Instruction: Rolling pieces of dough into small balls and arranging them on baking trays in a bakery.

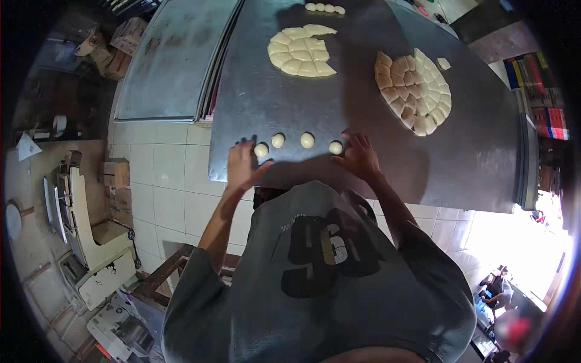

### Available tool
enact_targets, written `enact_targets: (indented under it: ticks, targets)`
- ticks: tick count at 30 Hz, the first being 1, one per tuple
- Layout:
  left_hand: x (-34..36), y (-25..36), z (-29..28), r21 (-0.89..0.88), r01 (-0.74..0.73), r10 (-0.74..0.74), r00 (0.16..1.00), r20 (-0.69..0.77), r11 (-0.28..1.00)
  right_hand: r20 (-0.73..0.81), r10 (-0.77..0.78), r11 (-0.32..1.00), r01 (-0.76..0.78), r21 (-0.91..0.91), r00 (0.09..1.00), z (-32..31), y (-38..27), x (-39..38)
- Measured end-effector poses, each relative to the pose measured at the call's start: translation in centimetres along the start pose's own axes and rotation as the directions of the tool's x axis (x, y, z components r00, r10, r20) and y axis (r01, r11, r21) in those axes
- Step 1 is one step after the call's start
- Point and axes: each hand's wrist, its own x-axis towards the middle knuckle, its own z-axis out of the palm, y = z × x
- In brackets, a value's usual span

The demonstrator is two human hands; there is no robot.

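Four small dough pieces would be several: a row of pale, round dough balls (307, 140) lies near the front edge of the steel table (290, 109). My left hand (242, 164) is beside the leftmost dough ball (261, 150), thumb and fingers apart around its left and near sides. At the other end of the row, my right hand (361, 158) is spread next to the rightmost dough ball (335, 147), its thumb close under it. Whether either hand touches its ball I cannot tell. Neither hand grips anything visibly.
Farther back lies a scored pale dough slab (299, 53). To the right is a second scored slab (417, 91), part brownish, with a loose dough piece (444, 63) beside it. A short dough strip (325, 8) lies at the far edge. Stacked metal trays (175, 60) stand left.
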Motion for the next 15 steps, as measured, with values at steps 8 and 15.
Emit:
enact_targets:
  ticks: [8, 15]
  targets:
    - [6.1, 4.4, 5.7, 0.242, -0.503, 0.529, 0.846, -0.058, 0.830, 0.049, -0.361, 0.794, 0.335, -0.507, 0.931, 1.7, 2.2, 0.4]
    - [7.7, 7.0, 3.2, 0.062, -0.569, 0.554, 0.816, 0.164, 0.820, 0.757, -0.248, 0.681, 0.665, -0.307, 0.604, -1.8, 9.1, 0.1]
